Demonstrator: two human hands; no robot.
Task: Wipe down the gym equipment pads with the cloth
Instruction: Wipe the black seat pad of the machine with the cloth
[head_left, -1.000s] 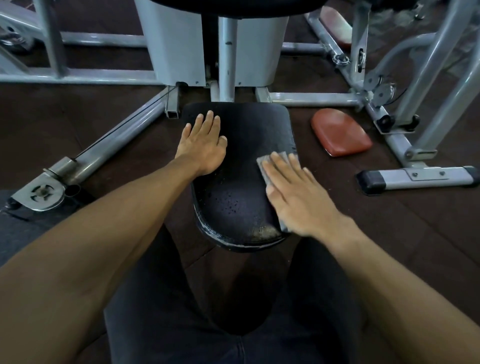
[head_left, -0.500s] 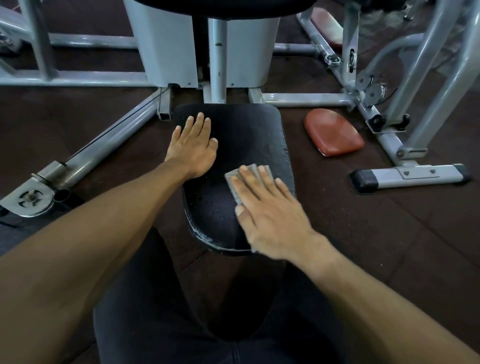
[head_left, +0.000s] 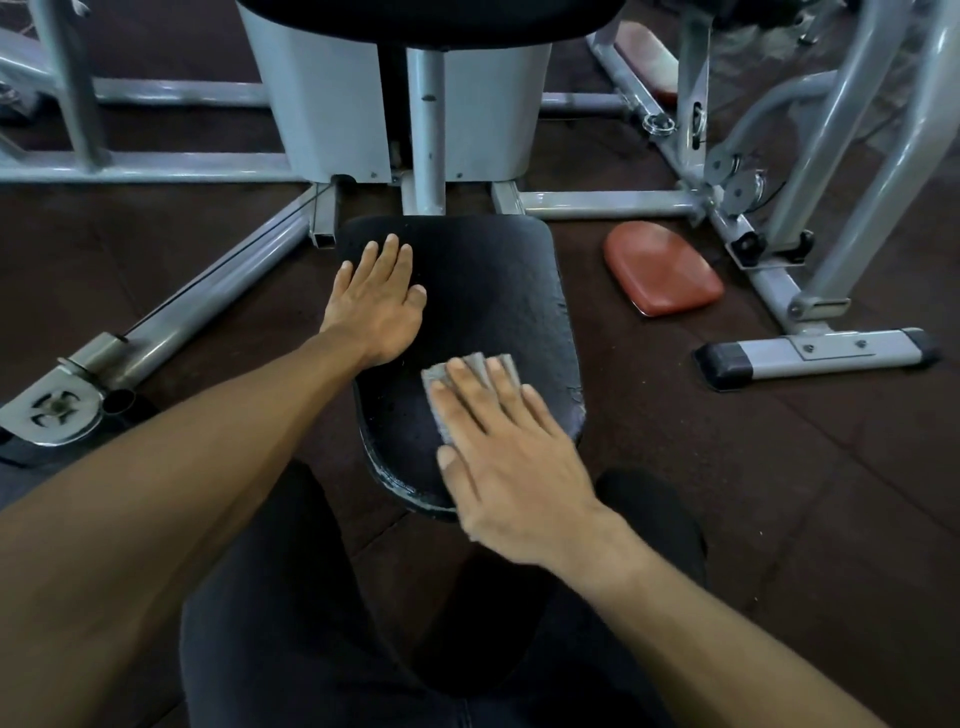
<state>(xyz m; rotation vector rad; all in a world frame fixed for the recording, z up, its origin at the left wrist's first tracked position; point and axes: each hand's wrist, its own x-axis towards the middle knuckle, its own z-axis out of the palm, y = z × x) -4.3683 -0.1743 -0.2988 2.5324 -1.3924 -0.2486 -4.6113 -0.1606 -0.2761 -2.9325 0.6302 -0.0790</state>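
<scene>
Pressing the grey cloth (head_left: 470, 387) flat under your right hand (head_left: 511, 457) on the near half of the black seat pad (head_left: 498, 291), you are bracing its far-left corner with your left hand (head_left: 379, 306), fingers straight, likely for steadier strokes.
</scene>
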